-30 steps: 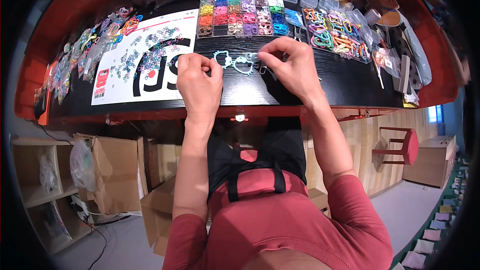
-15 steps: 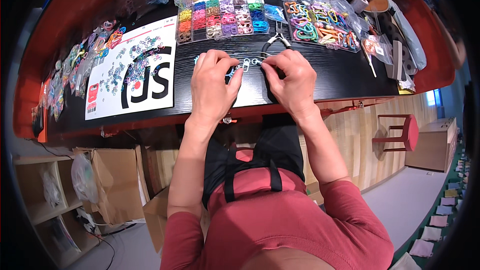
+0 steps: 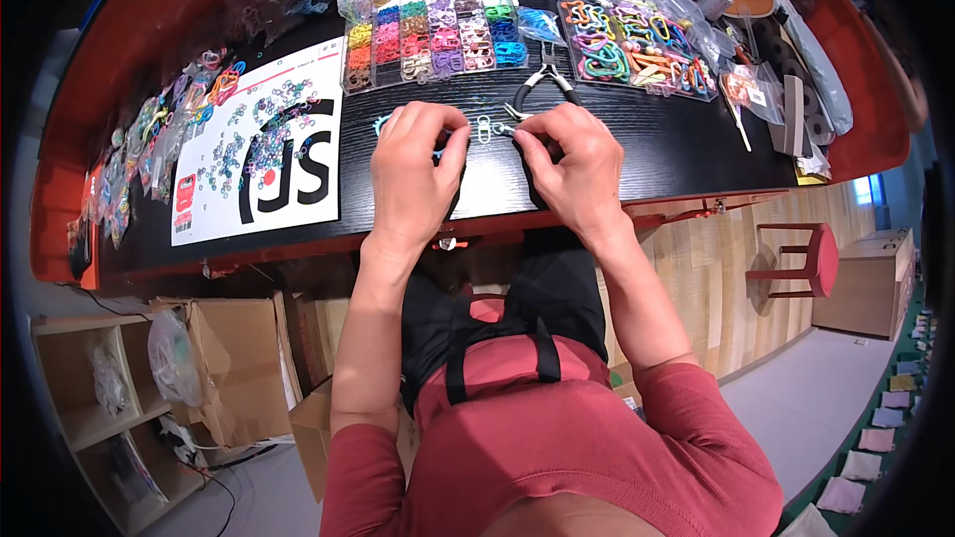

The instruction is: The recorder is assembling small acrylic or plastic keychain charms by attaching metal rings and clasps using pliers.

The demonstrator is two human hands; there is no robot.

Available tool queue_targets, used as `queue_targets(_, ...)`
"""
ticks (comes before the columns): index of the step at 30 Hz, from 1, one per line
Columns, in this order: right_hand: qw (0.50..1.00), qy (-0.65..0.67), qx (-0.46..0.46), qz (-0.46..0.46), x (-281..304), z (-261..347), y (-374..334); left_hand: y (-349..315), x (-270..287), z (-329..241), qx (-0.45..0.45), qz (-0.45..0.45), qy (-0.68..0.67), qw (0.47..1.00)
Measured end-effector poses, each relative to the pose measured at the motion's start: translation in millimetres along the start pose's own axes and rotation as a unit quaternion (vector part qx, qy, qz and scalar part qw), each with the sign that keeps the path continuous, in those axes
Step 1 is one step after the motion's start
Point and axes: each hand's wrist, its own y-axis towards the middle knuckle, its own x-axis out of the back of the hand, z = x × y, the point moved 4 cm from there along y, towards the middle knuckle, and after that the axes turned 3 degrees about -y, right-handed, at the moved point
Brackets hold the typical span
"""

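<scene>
A pale, elongated plastic link (image 3: 484,129) lies on the black tabletop between my hands. My left hand (image 3: 413,164) is just left of it, thumb and fingertips pinched together; whatever is between them is too small to make out. Light-blue bits (image 3: 381,123) show beside and behind that hand. On the other side, my right hand (image 3: 575,164) pinches a small pale ring (image 3: 504,129) at its fingertips, close to the link. Pliers with dark handles (image 3: 545,89) rest open just beyond my right hand.
Sorting boxes of coloured clips (image 3: 433,40) and larger carabiner-like clips (image 3: 637,45) stand at the back. Small rings are scattered over a white printed sheet (image 3: 323,204) at left. Bagged colourful pieces (image 3: 149,144) lie farther left. A red rim (image 3: 865,164) borders the table.
My left hand has drawn slightly left, leaving a gap between its fingertips and the pale link. My right hand keeps its pinch in nearly the same place.
</scene>
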Motion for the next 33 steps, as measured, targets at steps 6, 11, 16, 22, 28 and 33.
queue_targets(6, 1.000, 0.006, -0.023, 0.010, 1, -3, 0, 5, 3, 15, 0.168, -0.041, -0.150, 0.973)
queue_targets(11, 1.000, 0.013, -0.016, 0.009, -2, -2, 1, 3, 3, 28, 0.196, -0.069, -0.188, 0.960)
queue_targets(16, 0.996, 0.084, -0.028, -0.001, -2, 3, 3, 1, 7, 21, 0.164, -0.077, -0.161, 0.970)
queue_targets(22, 0.992, 0.120, -0.024, 0.010, 2, 4, 1, 0, 8, 13, 0.096, -0.081, -0.145, 0.981)
queue_targets(28, 0.993, 0.114, -0.042, 0.013, 2, 4, -1, -1, 7, 14, 0.098, -0.076, -0.178, 0.976)
queue_targets(33, 0.994, 0.104, -0.021, 0.019, 4, 11, 4, -2, 9, 15, 0.092, -0.065, -0.183, 0.977)
